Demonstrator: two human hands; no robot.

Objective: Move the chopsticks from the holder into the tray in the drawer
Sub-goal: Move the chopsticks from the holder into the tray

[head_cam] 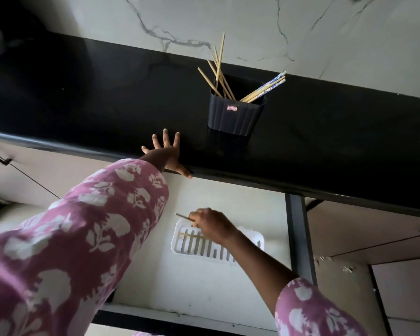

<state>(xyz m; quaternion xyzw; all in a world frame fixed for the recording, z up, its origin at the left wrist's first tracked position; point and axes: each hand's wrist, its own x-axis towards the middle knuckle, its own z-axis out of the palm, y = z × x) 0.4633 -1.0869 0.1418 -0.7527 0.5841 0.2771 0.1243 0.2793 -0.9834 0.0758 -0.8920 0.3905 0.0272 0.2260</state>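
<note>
Right hand (212,227) pinching chopstick (182,216) over white tray (175,247), left hand (167,155) splayed flat on black countertop (83,105)

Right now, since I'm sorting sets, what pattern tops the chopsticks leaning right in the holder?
Blue-and-white print on those chopsticks, clearest in the head view.

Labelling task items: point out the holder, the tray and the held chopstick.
holder (235,118): head view, ribbed front wall.
tray (175,246): head view, left rim.
held chopstick (183,216): head view, exposed tip.
</note>
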